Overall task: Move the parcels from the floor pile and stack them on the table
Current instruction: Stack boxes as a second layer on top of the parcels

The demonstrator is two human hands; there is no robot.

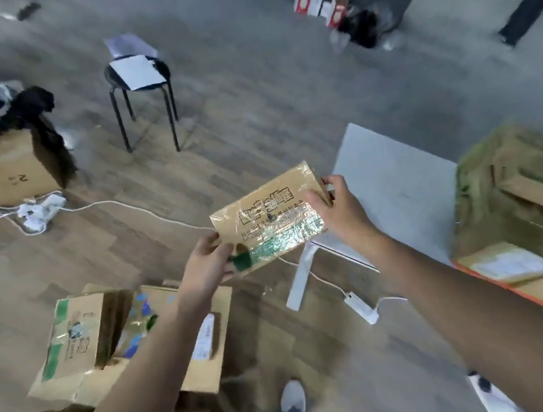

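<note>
A flat cardboard parcel [264,213], wrapped in shiny clear tape and printed with dark lettering, is held in the air by both hands. Its lower left corner is pinched by the left hand [207,266], thumb on the upper face. Its upper right edge is gripped by the right hand [339,210], thumb across the face and fingers curled behind. The parcel is tilted, its right end higher, and it touches nothing else.

Just to the right of the parcel, the bare grey top of a table [395,189] with a white leg can be seen. Farther right, several cardboard parcels [520,193] are already stacked, blurred, beside an orange-edged surface [515,287]; whether that surface is part of the same table cannot be told.

Below and to the left, the floor pile [83,337] is seen under the left forearm: several battered boxes, some open, some taped in green.

The task is judged to be partway done: some parcels are stacked, one is in transit, and several are left on the floor.

Around these, a white power strip [361,308] with its cable, a black stool [138,81] bearing papers, and a large box [5,164] draped with dark cloth are spread over the wood floor.
</note>
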